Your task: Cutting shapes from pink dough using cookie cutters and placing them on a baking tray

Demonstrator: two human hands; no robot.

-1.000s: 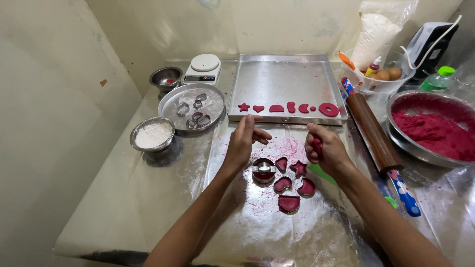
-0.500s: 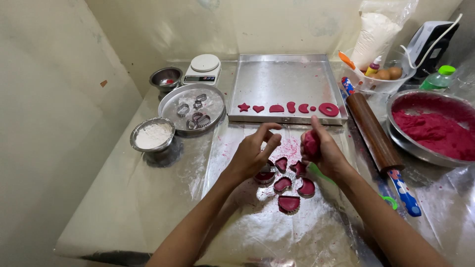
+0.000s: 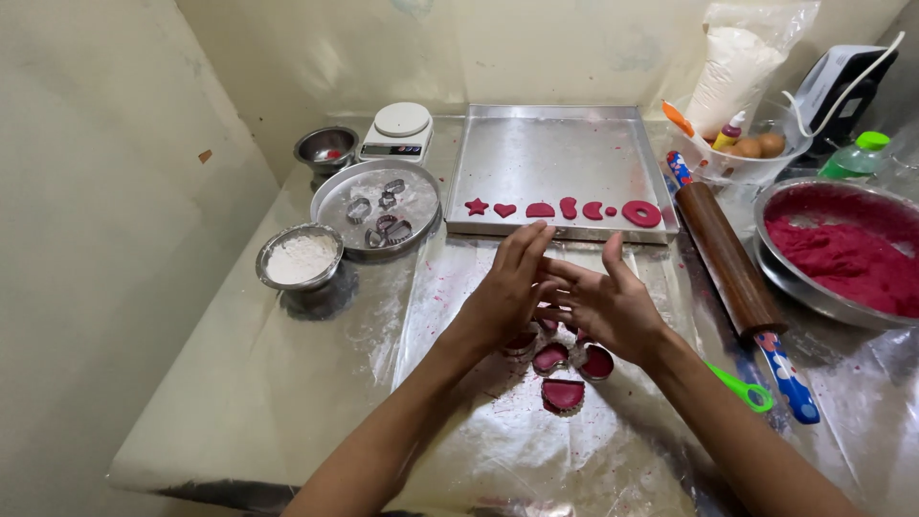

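At about 6 o'clock, nearest the camera, a half-round metal cutter packed with red dough lies on the clear plastic sheet that covers the table. Just beyond it, two more filled cutters sit side by side, partly under the hands. Above them the left hand and the right hand meet at the centre, palms turned toward each other, fingers stretched out and touching at the tips; whether anything is pressed between the palms cannot be told. Toward 4 o'clock a green plastic handle lies on the sheet, and beside it the wooden rolling pin with blue patterned handles runs on a slant up toward 2 o'clock. At 3 o'clock a wide steel bowl holds a mass of red dough. At 9 o'clock a small steel bowl of white flour stands on the sheet, and just past it, toward 10 o'clock, a round steel plate carries several empty metal cutters. At 12 o'clock the square baking tray has a row of red dough shapes along its near edge: a star, a heart, half-rounds and a ring. Farther back, at 11 o'clock, are a white kitchen scale and a small steel cup; at 1 o'clock a clear tub with eggs and small bottles, and a bag of flour behind it.
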